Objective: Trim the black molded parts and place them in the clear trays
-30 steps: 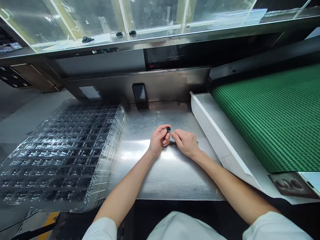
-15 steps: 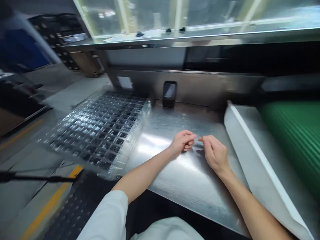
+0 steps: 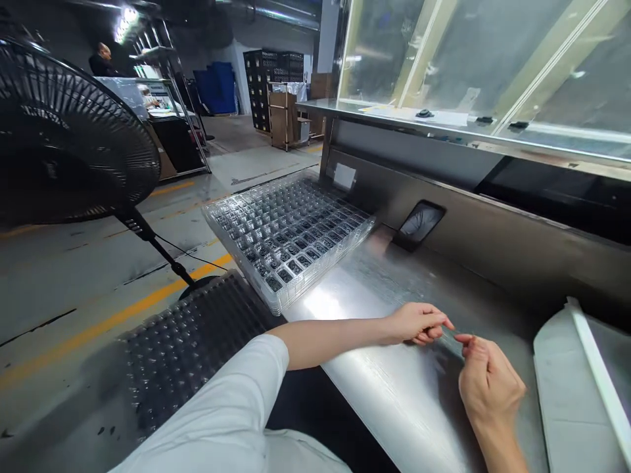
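Over the steel worktop (image 3: 365, 394), my left hand (image 3: 421, 323) is closed, thumb and forefinger pinched together, pointing right. Facing it, a little lower, is my right hand (image 3: 490, 381), its fingers curled and its thumb and forefinger also in a pinch. A small gap separates the two sets of fingertips. Whatever they may hold is too thin or small to make out. Left of the hands, a stack of clear plastic trays (image 3: 296, 289) sits on the worktop edge, its many pockets holding small dark parts. A phone-like device (image 3: 421, 222) leans against the back panel.
A large black fan (image 3: 64, 144) stands at left. Below the tray stack lies a dark pocketed tray or mat (image 3: 187, 348). A white guard (image 3: 572, 374) borders the right side. A glazed shelf (image 3: 444, 125) overhangs the back. Far off is a person (image 3: 102, 60).
The view has swung left, so the worktop, trays and device sit farther right and the fan has come into view. Both hands keep their pinch, close together.
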Demonstrator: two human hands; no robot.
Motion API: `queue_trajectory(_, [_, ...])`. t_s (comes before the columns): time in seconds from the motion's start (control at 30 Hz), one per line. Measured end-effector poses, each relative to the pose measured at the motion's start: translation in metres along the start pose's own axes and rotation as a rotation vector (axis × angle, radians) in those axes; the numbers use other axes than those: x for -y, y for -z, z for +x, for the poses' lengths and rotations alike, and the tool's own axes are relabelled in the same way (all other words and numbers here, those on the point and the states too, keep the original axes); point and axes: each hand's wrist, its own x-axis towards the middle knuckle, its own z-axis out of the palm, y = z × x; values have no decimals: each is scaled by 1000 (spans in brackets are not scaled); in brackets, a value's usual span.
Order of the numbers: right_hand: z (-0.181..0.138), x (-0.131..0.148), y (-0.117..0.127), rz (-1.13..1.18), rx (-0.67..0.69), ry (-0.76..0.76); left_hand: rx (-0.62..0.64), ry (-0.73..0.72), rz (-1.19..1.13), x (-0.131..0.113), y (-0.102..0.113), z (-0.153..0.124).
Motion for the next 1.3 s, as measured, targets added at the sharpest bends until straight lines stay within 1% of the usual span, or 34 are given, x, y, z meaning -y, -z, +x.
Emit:
queue_trajectory(0.13, [2, 1, 1, 16, 6, 1, -76, -63, -64, -2, 1, -1])
queue_trajectory(0.33, [2, -4, -3, 11, -12, 5, -129, -96, 70, -3, -1, -4])
queue_trajectory(0.43, [2, -3, -4, 18, -8, 2, -153, -131, 72, -5, -2, -13])
queue_trajectory(0.5, [2, -2, -4, 25, -1, 0, -157, -197, 102, -8, 0, -30])
queue_trajectory(0.53, [2, -1, -4, 28, 4, -5, -154, -252, 155, -10, 1, -43])
queue_trajectory(0.57, [2, -1, -4, 28, 10, -11, -150, -314, 246, -13, 3, -58])
queue_trajectory(0.63, [2, -1, -4, 26, 17, -26, -145, -449, 512, -24, 7, -95])
queue_trajectory(0.7, [2, -2, -7, 25, 27, -33, -172, -562, 791, -42, 12, -133])
queue_trajectory(0.73, [1, -2, -8, 27, 30, -31, -203, -616, 887, -54, 16, -150])
queue_trajectory(0.8, [1, 0, -11, 31, 47, -26, -320, -670, 1023, -81, 28, -181])
queue_trajectory(0.87, [0, 2, -13, 25, 72, -36, -470, -640, 1140, -109, 47, -205])
queue_trajectory(0.93, [0, 4, -14, 15, 101, -63, -613, -584, 1257, -133, 70, -225])
queue_trajectory(1.03, [0, 4, -13, 4, 125, -109, -802, -507, 1373, -157, 109, -251])
queue_trajectory(1.1, [1, 4, -13, -13, 146, -139, -887, -449, 1417, -167, 132, -262])
queue_trajectory(1.13, [1, 4, -14, -21, 161, -151, -904, -418, 1441, -171, 142, -264])
queue_trajectory(1.2, [2, 5, -16, -34, 198, -164, -871, -370, 1503, -183, 158, -257])
queue_trajectory(1.23, [1, 6, -17, -39, 214, -168, -831, -355, 1534, -190, 164, -247])
queue_trajectory(1.3, [1, 8, -18, -44, 244, -172, -761, -335, 1578, -210, 176, -218])
